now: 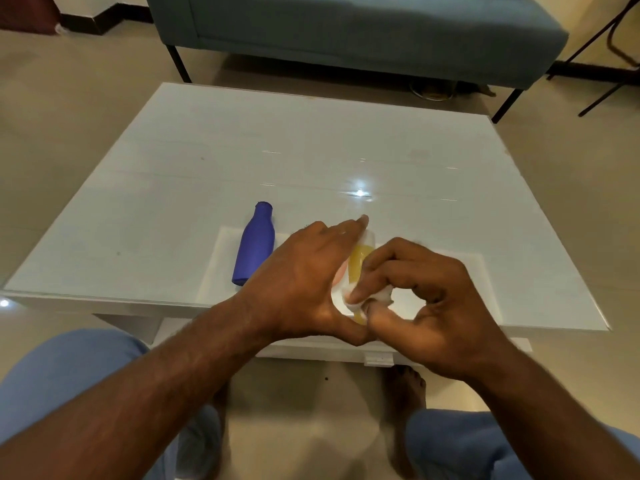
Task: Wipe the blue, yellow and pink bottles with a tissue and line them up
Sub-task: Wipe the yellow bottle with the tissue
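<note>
The yellow bottle [360, 263] lies near the front edge of the white table [346, 150], its long axis running away from the person, mostly hidden between both hands. The left hand [304, 275] grips its left side, index finger stretched along it toward the far end. The right hand [426, 299] pinches a crumpled white tissue [372, 297] against the bottle's near end. A sliver of pink [340, 274] shows under the left hand. No writing is readable. The blue bottle [254, 245] lies just left, neck pointing away.
</note>
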### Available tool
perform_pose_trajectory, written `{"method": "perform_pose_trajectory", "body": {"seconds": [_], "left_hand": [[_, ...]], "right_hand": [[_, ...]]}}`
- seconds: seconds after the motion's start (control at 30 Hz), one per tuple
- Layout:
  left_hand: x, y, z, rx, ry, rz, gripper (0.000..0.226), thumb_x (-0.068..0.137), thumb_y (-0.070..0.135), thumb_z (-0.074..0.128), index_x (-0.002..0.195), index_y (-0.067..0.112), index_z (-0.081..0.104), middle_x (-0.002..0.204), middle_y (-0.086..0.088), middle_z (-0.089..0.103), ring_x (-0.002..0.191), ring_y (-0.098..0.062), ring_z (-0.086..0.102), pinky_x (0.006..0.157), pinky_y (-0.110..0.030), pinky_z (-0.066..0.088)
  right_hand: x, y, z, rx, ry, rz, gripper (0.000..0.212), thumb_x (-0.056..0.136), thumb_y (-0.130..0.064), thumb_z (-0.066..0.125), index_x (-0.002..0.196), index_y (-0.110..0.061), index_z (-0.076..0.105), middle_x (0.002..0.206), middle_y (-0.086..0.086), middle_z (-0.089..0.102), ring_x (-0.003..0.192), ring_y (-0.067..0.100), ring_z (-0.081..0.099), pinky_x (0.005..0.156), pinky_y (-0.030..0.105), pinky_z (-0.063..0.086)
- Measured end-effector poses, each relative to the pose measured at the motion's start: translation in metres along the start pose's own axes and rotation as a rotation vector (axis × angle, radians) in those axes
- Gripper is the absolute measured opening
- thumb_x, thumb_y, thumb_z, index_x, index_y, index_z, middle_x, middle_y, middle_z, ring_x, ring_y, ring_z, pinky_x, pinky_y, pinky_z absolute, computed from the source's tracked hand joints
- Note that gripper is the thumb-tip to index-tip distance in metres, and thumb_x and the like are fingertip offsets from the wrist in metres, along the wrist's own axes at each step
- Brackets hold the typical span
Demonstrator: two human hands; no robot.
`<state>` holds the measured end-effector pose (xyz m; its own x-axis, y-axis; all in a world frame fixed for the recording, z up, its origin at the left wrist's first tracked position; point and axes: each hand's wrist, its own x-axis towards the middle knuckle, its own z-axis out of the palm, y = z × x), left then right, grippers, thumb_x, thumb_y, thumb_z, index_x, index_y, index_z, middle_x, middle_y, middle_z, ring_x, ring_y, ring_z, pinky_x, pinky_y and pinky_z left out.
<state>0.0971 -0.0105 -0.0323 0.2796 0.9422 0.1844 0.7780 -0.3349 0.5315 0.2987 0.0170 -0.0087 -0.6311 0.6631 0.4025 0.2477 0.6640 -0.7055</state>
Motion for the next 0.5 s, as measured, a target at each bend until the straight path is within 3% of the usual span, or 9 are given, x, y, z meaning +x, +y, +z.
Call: {"method": "perform_pose_trajectory", "body": {"seconds": [0.07,0.17,0.3,0.43,0.5], "left_hand": [[0.0009,0.0005,-0.0009,0.097,-0.014,0.046,0.120,0.067,0.080,0.066,0.158,0.011,0.029,0.157,-0.005,0.045,0.138,-0.025,0.048,0.111,-0.048,0.043],[0.0024,0.0044,-0.0034,0.122,-0.085,0.021,0.128,0.066,0.083,0.068,0.162,0.021,0.011,0.165,0.000,0.033,0.145,-0.022,0.038,0.118,-0.041,0.035],[0.0044,0.0043,-0.0011,-0.020,-0.065,-0.051,0.138,0.057,0.086,0.069,0.159,0.033,-0.009,0.150,0.007,0.046,0.122,-0.013,0.050,0.102,-0.038,0.049],[0.0008,-0.0013,-0.0015,-0.155,0.010,-0.081,0.137,0.057,0.073,0.080,0.160,0.032,0.000,0.142,0.010,0.051,0.111,-0.009,0.055,0.094,-0.041,0.055],[-0.0007,-0.0006,-0.0021,-0.174,0.024,-0.057,0.134,0.058,0.070,0.083,0.161,0.033,0.005,0.140,0.012,0.051,0.110,-0.006,0.054,0.094,-0.037,0.055]], "right_hand": [[0.0008,0.0019,-0.0004,-0.041,0.005,-0.005,0.019,0.079,-0.002,0.077,0.092,-0.015,0.082,0.095,-0.004,0.068,0.091,0.015,0.067,0.076,0.020,0.050],[0.0029,0.0079,-0.0010,-0.106,0.108,0.050,0.019,0.088,-0.006,0.074,0.102,-0.018,0.080,0.099,-0.005,0.066,0.096,0.014,0.065,0.079,0.021,0.052],[0.0023,0.0084,-0.0014,-0.079,0.152,0.076,0.017,0.084,-0.005,0.073,0.095,-0.015,0.081,0.094,-0.004,0.066,0.090,0.015,0.065,0.074,0.017,0.049],[-0.0010,0.0012,0.0025,-0.007,0.020,-0.038,0.016,0.075,-0.002,0.074,0.084,-0.013,0.082,0.090,-0.002,0.065,0.086,0.016,0.066,0.074,0.018,0.047],[0.0010,0.0021,0.0016,0.008,0.064,-0.026,0.017,0.079,-0.004,0.072,0.089,-0.015,0.082,0.092,-0.002,0.066,0.089,0.015,0.066,0.075,0.019,0.049]]}}
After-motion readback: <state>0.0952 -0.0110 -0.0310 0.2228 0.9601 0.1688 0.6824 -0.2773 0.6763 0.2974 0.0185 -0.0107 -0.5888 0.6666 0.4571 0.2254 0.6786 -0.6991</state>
